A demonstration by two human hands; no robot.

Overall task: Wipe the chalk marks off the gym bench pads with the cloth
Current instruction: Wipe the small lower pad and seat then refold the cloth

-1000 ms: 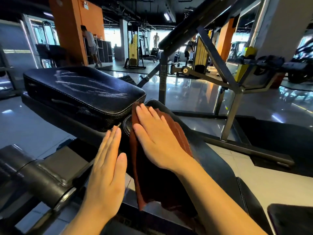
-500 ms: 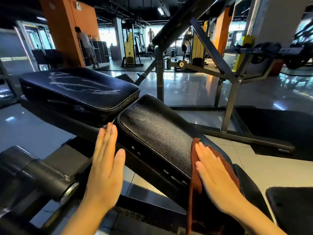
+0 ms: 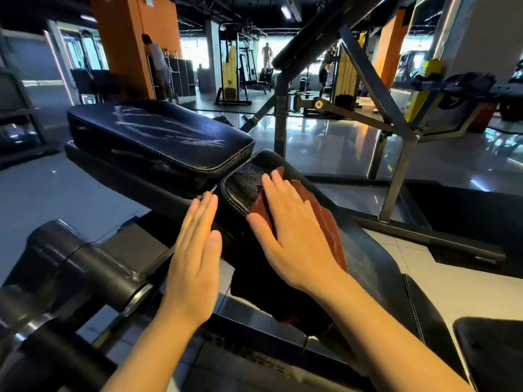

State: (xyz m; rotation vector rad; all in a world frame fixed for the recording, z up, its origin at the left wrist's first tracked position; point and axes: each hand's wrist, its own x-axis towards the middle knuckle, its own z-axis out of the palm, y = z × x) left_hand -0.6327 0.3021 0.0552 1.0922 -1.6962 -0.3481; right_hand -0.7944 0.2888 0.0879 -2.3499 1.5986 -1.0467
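Two black bench pads lie end to end. The far pad carries white chalk streaks across its top. On the near pad, my right hand presses a rust-brown cloth flat with straight fingers, close to the pad's far end. The cloth hangs over the pad's left side below my wrist. My left hand is held flat and upright beside the near pad's left edge, fingertips close to the gap between the pads, holding nothing.
A black foam roller and steel frame sit at lower left. A slanted rack upright rises behind the bench. Another black pad shows at lower right. People and machines stand far back on the glossy floor.
My right hand has slid the cloth from the near part of the pad up to its far end. My left hand has stayed beside the pad.
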